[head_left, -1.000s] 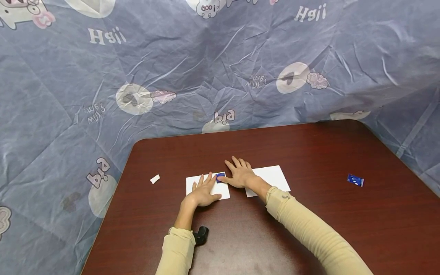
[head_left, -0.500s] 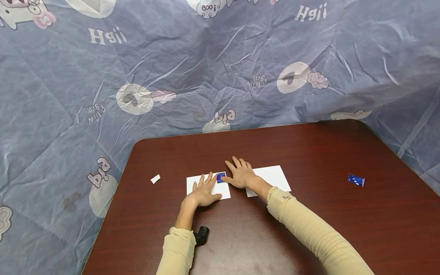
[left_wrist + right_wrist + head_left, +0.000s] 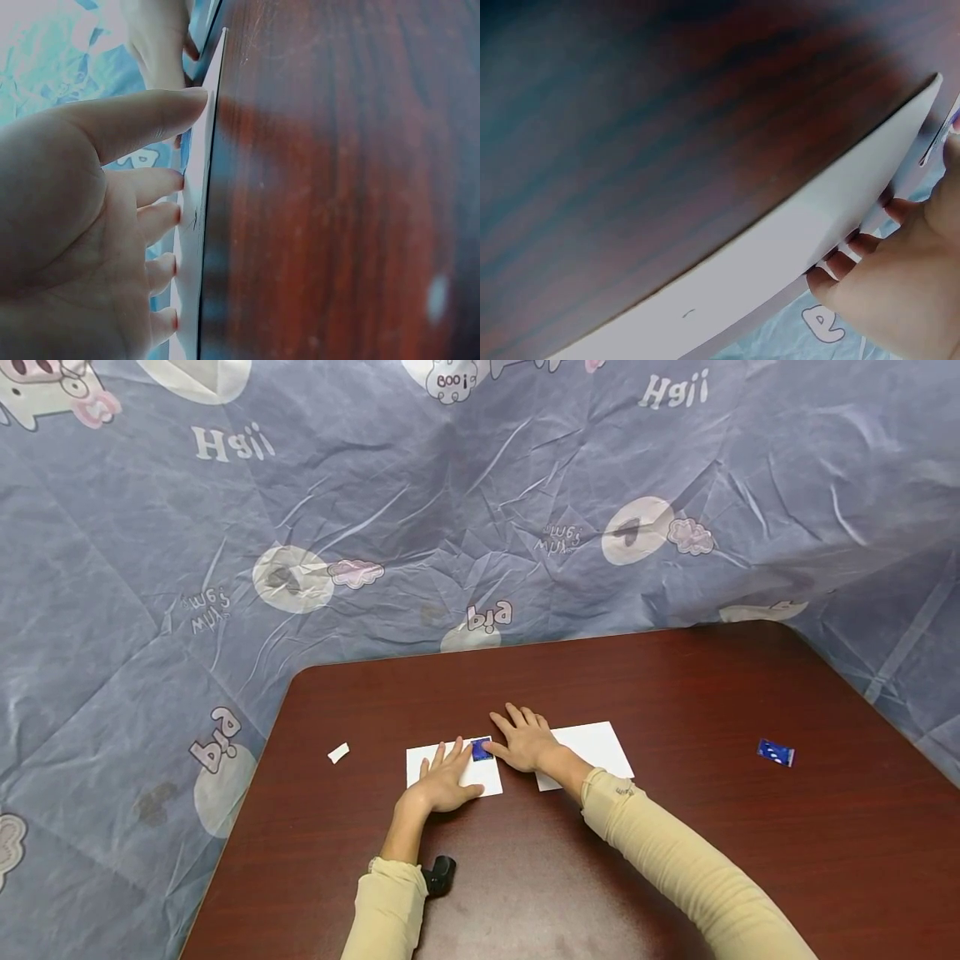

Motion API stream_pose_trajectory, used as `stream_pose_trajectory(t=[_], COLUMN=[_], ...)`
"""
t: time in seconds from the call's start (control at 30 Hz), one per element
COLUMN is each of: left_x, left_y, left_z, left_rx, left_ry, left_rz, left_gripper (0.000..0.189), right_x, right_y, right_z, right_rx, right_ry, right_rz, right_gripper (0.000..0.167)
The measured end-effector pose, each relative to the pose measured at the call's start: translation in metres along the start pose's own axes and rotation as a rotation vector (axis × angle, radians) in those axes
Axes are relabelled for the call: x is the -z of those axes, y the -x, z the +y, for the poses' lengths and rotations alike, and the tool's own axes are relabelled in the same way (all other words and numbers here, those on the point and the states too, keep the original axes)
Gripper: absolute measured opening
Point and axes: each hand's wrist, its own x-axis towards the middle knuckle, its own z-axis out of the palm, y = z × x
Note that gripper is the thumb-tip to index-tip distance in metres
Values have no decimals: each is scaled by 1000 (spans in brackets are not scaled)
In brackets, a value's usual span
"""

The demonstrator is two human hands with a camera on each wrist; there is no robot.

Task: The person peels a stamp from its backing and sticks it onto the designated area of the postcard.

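Spread flat, my left hand (image 3: 442, 783) rests on a white sheet (image 3: 489, 782) left of the table's middle. In the left wrist view its thumb and fingertips meet the sheet (image 3: 196, 195). A small blue piece (image 3: 481, 749) lies at the sheet's upper right corner, between the two hands; it looks like a sticker or a small packet. My right hand (image 3: 527, 747) is stretched out flat, its thumb touching the blue piece. Its palm covers the left part of a second white sheet (image 3: 592, 750), which the right wrist view shows beside the fingers.
A small white scrap (image 3: 338, 752) lies at the table's left. Toward the right edge is a blue packet (image 3: 776, 752) with white marks. The brown table (image 3: 637, 685) ends at a hanging printed cloth (image 3: 450, 510). A black device (image 3: 440, 875) sits by the left wrist.
The right thumb has shifted slightly to the right on the blue piece, so more of the piece shows. Otherwise the hands and sheets stay in place.
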Motion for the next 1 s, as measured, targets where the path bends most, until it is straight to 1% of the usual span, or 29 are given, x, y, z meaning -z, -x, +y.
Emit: stream_pose_trajectory(t=[0.13, 0.2, 0.37, 0.5, 0.9, 1.0], left_x=[0, 0, 0, 0, 0, -1], left_y=[0, 0, 0, 0, 1, 2], left_z=[0, 0, -1, -1, 2, 2], left_rx=[4, 0, -5, -8, -3, -1], left_ry=[0, -1, -2, 2, 1, -6], left_rz=[0, 3, 2, 3, 11, 17], left_gripper=[73, 73, 72, 72, 73, 73], right_x=[-2, -2, -2, -2, -3, -2], right_y=[-1, -1, -1, -2, -2, -2], right_z=[-1, -3, -4, -4, 0, 1], right_rx=[-11, -18, -31, -27, -15, 2], right_ry=[30, 39, 38, 24, -5, -26], right_rz=[27, 32, 23, 30, 43, 69], right_gripper=[76, 76, 68, 63, 62, 61])
